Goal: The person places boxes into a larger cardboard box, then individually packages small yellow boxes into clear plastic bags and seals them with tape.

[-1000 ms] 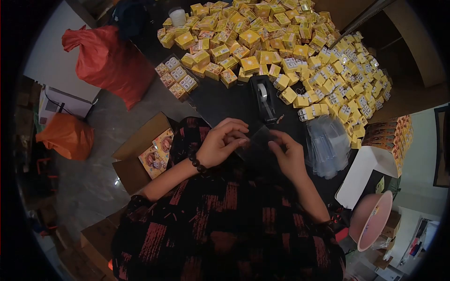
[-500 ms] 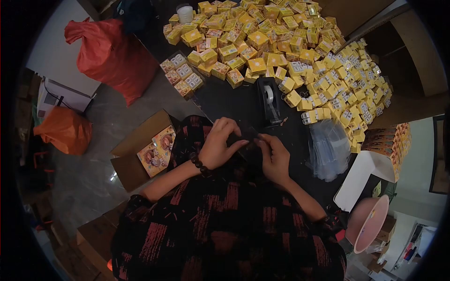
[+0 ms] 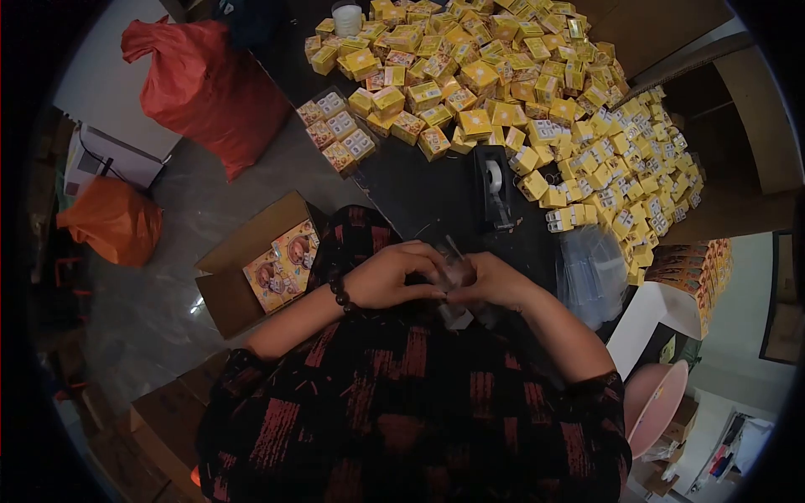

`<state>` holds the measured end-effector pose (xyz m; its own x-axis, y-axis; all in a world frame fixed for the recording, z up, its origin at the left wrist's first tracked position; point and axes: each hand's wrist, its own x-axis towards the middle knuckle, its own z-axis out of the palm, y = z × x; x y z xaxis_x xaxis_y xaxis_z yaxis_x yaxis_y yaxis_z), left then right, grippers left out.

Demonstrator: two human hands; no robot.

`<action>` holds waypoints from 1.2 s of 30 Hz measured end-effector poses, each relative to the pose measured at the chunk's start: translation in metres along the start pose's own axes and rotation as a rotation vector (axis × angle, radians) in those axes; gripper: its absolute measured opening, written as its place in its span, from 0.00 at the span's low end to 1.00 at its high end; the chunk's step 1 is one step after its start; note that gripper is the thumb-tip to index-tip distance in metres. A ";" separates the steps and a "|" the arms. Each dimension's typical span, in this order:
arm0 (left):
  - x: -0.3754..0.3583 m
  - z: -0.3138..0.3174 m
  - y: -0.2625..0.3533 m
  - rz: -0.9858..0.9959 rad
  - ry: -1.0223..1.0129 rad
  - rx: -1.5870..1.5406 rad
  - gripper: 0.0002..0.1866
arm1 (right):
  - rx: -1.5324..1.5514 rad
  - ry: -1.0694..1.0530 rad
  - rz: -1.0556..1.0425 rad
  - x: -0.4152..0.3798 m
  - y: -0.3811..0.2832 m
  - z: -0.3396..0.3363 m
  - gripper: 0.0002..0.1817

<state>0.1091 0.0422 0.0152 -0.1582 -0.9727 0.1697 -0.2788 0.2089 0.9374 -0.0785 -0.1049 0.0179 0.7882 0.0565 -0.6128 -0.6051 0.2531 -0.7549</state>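
Hands and clear plastic piece at the near side of a black tabletop (image 3: 419, 197). The left hand (image 3: 387, 277) curls inward, its thumb and fingers pinching the clear plastic piece (image 3: 455, 272); the right hand (image 3: 501, 283) pinches it from the opposite side, fingertips nearly meeting. Blur hides the exact grip and whether anything lies inside the plastic; a small pale patch shows at its lower end.

Likely faults: uneven pressure from the two pinches could crease or split such thin film. Being transparent against dark cloth and a dark surface, a slipped piece could be hard to see, and with the hands close to the patterned shirt (image 3: 411, 360) it could drop into the lap.

The tape dispenser (image 3: 495, 189) stands just beyond the hands, where a careless forward reach might knock it or catch the film on its cutter. The stack of clear plastic sleeves (image 3: 592, 278), just beside the right forearm, could slide or fan out if the elbow swung. The block of small boxes (image 3: 337, 130) sits at the tabletop's left edge, where a sideways nudge might tip it floorward.
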 end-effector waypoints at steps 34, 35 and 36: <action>0.006 0.017 0.016 -0.243 0.360 -0.459 0.26 | 0.082 0.725 -0.677 -0.011 -0.002 0.021 0.24; 0.007 0.018 0.018 -0.244 0.357 -0.455 0.26 | 0.085 0.727 -0.681 -0.011 0.001 0.023 0.24; 0.009 0.018 0.019 -0.235 0.336 -0.407 0.26 | 0.101 0.752 -0.732 -0.011 0.003 0.025 0.24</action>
<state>0.0854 0.0397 0.0295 0.1917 -0.9809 -0.0321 0.1274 -0.0076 0.9918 -0.0864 -0.0807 0.0283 0.6634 -0.7478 -0.0283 0.0302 0.0645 -0.9975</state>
